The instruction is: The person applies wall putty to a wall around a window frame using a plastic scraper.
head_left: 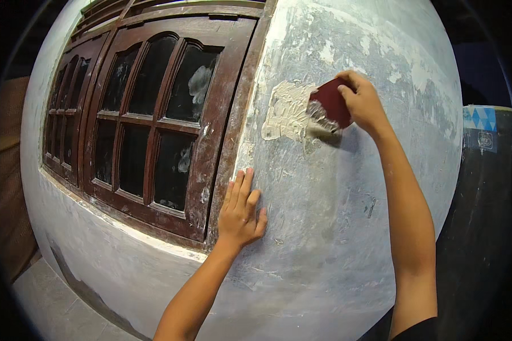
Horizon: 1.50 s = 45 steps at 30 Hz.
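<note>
My right hand (363, 101) grips a dark red, flat putty scraper (334, 101), thumb on the near face and fingers behind its upper edge. Greyish putty clings to the scraper's lower left edge, which is at the wall (324, 227). Just left of it, a thick, ridged patch of cream putty (287, 111) sticks to the wall. Lower down, my left hand (242, 210) lies against the wall beside the window frame (236, 113), its fingers stretched upward and holding nothing.
A brown wooden window (153, 125) with dark, smudged panes fills the left side. Pale, patchy filler covers the upper wall. A dark drum-like container (480, 187) with a blue and white label stands at the right. Floor tiles (57, 301) show at lower left.
</note>
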{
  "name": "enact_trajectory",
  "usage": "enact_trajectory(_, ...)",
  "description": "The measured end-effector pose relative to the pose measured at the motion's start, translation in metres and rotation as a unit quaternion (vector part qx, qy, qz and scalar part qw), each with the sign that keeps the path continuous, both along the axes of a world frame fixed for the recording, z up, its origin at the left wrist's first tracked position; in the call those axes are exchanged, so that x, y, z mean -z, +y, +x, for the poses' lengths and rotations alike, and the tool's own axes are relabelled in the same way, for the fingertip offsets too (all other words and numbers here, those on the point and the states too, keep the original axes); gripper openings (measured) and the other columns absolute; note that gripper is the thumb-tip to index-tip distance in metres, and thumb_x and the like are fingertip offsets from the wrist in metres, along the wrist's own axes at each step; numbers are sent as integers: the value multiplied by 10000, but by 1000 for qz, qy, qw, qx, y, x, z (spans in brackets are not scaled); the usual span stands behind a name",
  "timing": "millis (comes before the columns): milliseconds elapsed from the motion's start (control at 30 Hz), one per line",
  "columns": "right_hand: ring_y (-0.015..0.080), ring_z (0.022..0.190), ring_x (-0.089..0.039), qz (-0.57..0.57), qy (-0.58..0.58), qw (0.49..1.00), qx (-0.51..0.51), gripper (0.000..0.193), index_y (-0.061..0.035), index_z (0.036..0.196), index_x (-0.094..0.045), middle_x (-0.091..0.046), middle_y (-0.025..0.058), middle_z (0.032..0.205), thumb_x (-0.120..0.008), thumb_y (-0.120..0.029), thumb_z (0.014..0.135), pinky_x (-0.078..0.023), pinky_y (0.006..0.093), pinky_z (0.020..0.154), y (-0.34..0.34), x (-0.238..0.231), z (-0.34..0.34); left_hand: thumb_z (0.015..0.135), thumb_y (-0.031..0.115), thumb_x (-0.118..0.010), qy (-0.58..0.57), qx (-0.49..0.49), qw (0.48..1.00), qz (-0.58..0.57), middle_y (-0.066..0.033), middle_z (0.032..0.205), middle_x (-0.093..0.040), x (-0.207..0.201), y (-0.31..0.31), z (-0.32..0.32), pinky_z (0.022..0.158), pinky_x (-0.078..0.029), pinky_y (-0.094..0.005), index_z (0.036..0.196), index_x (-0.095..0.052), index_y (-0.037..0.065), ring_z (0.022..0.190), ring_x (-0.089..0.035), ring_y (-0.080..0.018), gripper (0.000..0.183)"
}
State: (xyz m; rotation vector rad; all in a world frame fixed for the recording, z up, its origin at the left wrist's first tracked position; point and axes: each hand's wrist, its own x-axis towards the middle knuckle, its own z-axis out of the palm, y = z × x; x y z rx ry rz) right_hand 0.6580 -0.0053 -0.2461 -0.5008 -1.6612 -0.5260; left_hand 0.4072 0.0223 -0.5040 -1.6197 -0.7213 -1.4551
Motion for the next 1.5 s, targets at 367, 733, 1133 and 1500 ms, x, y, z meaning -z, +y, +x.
enact_trajectory(367, 337, 991, -677, -21, 33, 999, -10, 264, -17, 1070, -676, -714, 198, 1028, -574, -113, 846, -506, 391, 887, 21, 1, 2, 812, 176, -602, 3, 6, 1000, 3, -235, 1535, -351, 1, 1, 0, 1139, -287, -562, 1237, -442, 83, 1421, -330, -445, 463)
enact_trajectory(733, 313, 1023, -662, -39, 131, 990, 24, 291, -80, 1031, -708, -726, 140, 1036, -564, -149, 787, -326, 480, 1057, 29, -2, 4, 797, 158, -606, 3, 11, 1000, 0, -240, 1531, -354, 0, 1, 1, 1140, -280, -574, 1236, -437, 81, 1422, -330, -443, 477)
enact_trajectory(1133, 332, 1018, -669, -97, 187, 978, 10, 341, -79, 1009, -738, -731, 156, 1011, -563, -183, 735, -445, 417, 969, 41, 4, 22, 817, 184, -590, 2, 1, 1000, -2, -244, 1524, -362, 0, 1, 1, 1142, -279, -572, 1244, -425, 83, 1421, -331, -444, 469)
enact_trajectory(1500, 312, 943, -690, -116, 179, 974, -70, 315, -76, 987, -748, -736, 151, 975, -567, -188, 754, -458, 394, 952, 34, 12, 18, 813, 179, -597, 2, 8, 1000, 2, -234, 1532, -356, 0, 1, 4, 1150, -268, -566, 1245, -430, 90, 1428, -324, -435, 471)
